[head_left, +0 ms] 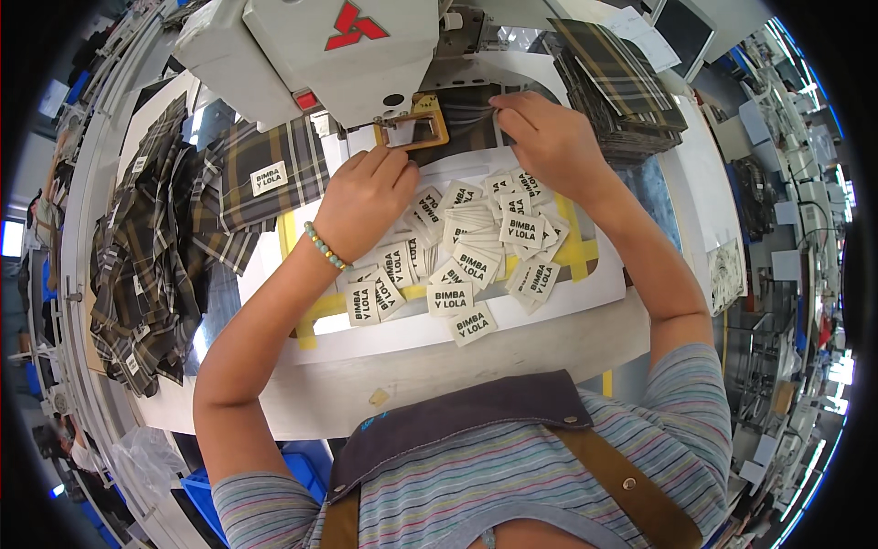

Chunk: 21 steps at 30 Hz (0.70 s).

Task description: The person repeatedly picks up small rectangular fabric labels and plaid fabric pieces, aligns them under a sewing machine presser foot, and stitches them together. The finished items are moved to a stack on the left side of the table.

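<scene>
My left hand (370,192), in a beaded bracelet, has curled fingers at the lower edge of a yellow presser frame (438,128) under the white sewing machine head (338,64); its fingertips and anything in them are hidden. My right hand (544,146) pinches the edge of dark plaid fabric (471,114), which lies under and right of the frame. Just below my hands, several small white printed labels (475,263) are heaped on a white board (594,284) with yellow tape. Left of the machine lies a folded plaid piece (293,188) with a white label on it.
Crumpled plaid pieces (137,265) are piled at the left. A stack of plaid pieces (622,82) stands at the back right. A blue bin (302,471) sits below the table's front edge at lower left. Work benches with equipment line both sides of the view.
</scene>
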### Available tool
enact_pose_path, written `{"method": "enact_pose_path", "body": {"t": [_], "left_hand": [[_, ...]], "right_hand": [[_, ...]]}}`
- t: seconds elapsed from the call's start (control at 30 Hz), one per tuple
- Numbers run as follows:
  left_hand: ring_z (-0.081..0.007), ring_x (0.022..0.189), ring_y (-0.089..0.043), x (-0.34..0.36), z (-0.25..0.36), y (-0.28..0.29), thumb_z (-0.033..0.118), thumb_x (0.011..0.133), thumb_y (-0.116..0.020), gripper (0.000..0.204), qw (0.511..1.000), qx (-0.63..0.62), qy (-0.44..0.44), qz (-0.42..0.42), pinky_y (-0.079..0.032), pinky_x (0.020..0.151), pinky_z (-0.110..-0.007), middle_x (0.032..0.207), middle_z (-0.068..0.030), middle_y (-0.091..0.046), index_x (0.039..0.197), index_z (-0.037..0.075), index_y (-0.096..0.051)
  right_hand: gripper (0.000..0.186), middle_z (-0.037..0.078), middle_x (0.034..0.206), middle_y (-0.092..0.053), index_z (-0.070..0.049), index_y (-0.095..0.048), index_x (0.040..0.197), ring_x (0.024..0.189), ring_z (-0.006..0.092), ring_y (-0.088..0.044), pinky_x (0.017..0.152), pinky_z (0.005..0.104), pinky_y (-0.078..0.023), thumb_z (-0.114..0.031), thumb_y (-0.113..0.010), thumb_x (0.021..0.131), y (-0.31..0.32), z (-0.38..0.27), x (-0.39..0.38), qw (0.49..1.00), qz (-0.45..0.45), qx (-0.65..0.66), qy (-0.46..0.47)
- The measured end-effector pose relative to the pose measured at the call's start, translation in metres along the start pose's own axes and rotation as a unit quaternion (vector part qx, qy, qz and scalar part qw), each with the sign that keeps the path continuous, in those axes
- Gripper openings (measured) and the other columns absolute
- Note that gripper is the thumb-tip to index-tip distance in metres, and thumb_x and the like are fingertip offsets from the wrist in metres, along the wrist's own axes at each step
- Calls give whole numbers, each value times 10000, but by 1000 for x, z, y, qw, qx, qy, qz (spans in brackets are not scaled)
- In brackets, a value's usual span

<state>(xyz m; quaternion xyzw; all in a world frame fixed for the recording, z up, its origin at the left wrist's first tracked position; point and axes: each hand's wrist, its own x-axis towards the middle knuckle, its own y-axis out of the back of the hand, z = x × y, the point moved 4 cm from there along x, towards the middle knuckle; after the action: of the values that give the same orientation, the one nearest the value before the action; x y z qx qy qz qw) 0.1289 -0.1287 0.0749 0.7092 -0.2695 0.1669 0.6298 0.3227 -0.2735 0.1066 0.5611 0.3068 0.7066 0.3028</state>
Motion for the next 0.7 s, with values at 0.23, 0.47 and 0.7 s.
{"method": "enact_pose_path", "body": {"t": [0.23, 0.47, 0.7], "left_hand": [[-229, 873, -656, -16, -2, 0, 58, 807, -715, 180, 999, 29, 3, -33, -552, 756, -356, 950, -65, -645, 985, 30, -713], [-216, 940, -642, -25, 0, 2, 70, 822, -706, 193, 979, 144, 6, -143, -546, 804, -355, 1014, -70, -650, 1007, 14, -715], [-302, 1238, -638, -47, -2, 19, 111, 914, -720, 410, 988, 52, 93, -116, -543, 1026, -430, 1388, -113, -671, 1304, -11, -687]], "right_hand": [[215, 100, 1266, -727, -9, -643, 985, 1081, 314, -730, 873, 403, -628, 38, -699, 782, -24, -3, -15, 997, -58, 44, 5], [366, 126, 1428, -662, 6, -725, 1225, 1407, 324, -573, 1139, 436, -520, 46, -649, 870, -41, 3, -18, 985, -133, 95, -52], [387, 116, 1541, -607, -8, -697, 1380, 1527, 325, -443, 1258, 454, -386, -44, -555, 1022, -10, -2, -25, 960, -187, 180, -108]]}}
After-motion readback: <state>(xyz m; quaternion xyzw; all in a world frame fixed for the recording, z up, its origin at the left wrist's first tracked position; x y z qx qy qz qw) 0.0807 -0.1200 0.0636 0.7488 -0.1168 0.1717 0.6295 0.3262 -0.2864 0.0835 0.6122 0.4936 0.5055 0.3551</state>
